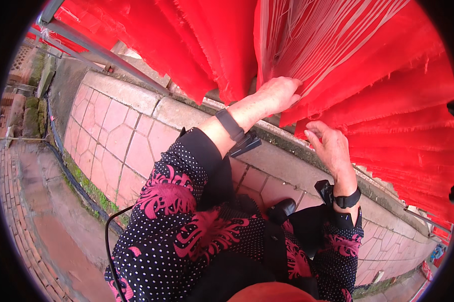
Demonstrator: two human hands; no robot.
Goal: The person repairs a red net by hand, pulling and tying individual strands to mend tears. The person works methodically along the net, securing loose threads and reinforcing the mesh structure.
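Long sheets of red cloth hang in folds in front of me, their lower edges frayed. A fan of loose white threads runs down over the cloth at the top and narrows toward my left hand. That hand is closed at the lower end of the threads, its fingertips partly hidden. Lower and to the right, my right hand is beside the cloth's lower edge, fingers loosely bent, thumb apart, nothing visible in it. Each wrist wears a black strap with a small dark device.
A grey metal rail slants across the upper left. Below the cloth runs a concrete kerb, with pink paving on my side. My dark shoe stands on it. A dark hose follows the paving's left edge beside moss and brick.
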